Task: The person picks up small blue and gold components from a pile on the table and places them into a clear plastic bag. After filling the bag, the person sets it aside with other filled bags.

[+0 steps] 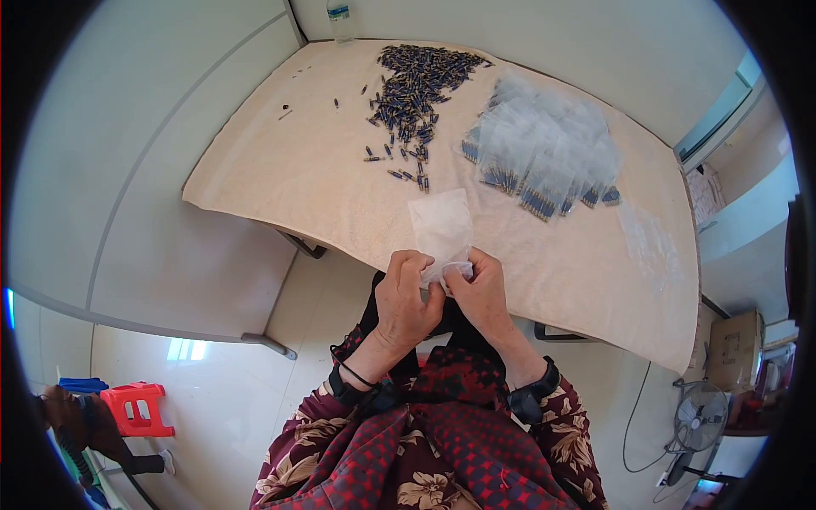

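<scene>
A small clear plastic bag (442, 223) lies at the near edge of the cloth-covered table, its lower end towards me. My left hand (404, 299) pinches the left side of that near end between thumb and fingers. On the right side, my right hand (481, 293) grips the same end, with the thumb pressed on the plastic. Beyond the bag spreads a heap of small dark-blue cylindrical pieces (416, 89) with brass-coloured ends. To the right sits a pile of filled plastic bags (548, 140) with rows of these pieces inside.
Several flat clear bags (653, 242) lie at the table's right. A plastic bottle (341, 21) stands at the back left by the partition (195, 127). On the floor are a red stool (136, 410) and a fan (701, 416). Another person's leg (119, 442) shows at lower left.
</scene>
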